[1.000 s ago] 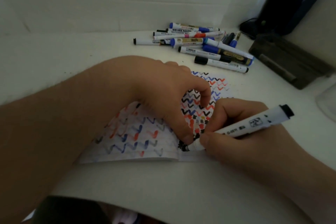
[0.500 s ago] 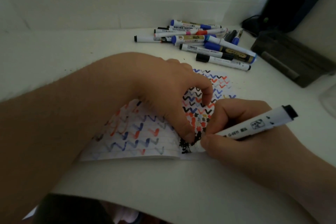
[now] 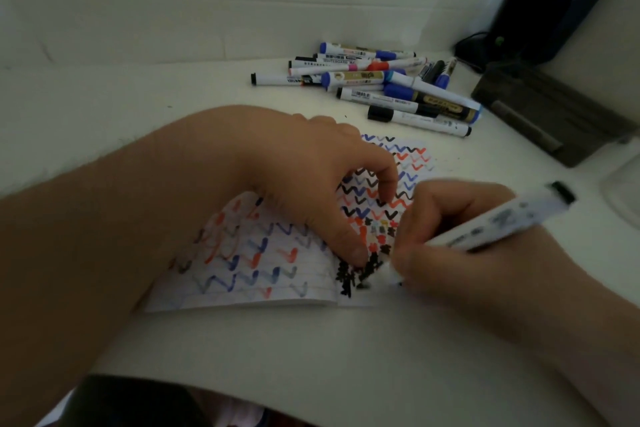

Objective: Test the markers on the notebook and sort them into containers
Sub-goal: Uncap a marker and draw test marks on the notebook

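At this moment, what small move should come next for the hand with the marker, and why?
Probably lift the marker off the notebook. The right hand grips it with the tip at the page's near edge, where dense black scribbles already show that it writes. The left hand presses the page flat.

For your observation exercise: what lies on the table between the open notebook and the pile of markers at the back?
In the head view, only bare white table separates the notebook from the pile of markers.
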`<move>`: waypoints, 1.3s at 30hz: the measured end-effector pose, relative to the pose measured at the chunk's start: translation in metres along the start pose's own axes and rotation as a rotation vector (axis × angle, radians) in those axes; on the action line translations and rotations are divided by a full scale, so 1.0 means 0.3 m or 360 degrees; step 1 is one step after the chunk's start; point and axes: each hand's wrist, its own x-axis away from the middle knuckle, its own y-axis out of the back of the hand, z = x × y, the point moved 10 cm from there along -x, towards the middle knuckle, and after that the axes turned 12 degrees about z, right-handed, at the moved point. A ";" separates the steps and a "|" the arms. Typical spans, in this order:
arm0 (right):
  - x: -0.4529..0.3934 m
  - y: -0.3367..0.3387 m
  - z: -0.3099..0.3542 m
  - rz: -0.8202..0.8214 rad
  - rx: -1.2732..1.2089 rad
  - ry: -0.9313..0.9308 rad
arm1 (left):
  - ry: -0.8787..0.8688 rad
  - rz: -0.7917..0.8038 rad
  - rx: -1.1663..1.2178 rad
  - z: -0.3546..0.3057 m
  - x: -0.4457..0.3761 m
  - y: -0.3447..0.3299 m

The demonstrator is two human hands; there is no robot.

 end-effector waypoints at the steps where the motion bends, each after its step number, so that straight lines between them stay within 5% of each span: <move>1: 0.006 0.038 -0.012 -0.0052 -0.0196 -0.0027 | -0.0069 -0.0028 0.0110 -0.001 0.009 0.004; 4: 0.018 0.155 -0.029 -0.0149 -0.0737 0.0037 | -0.0242 -0.0324 0.0446 0.039 0.040 0.066; 11: 0.041 0.284 -0.112 -0.0349 -0.1129 -0.0187 | -0.0483 -0.0634 0.0912 0.037 0.056 0.111; 17: 0.049 0.289 -0.134 -0.0500 -0.1087 -0.0254 | -0.0524 -0.0760 0.0892 0.009 0.054 0.122; 31: 0.032 0.254 -0.170 -0.0406 -0.0983 -0.0289 | -0.0544 -0.0726 0.0733 -0.023 0.063 0.128; 39: 0.035 0.278 -0.095 -0.0447 -0.0135 -0.0147 | -0.0619 -0.0936 0.1005 -0.026 0.085 0.148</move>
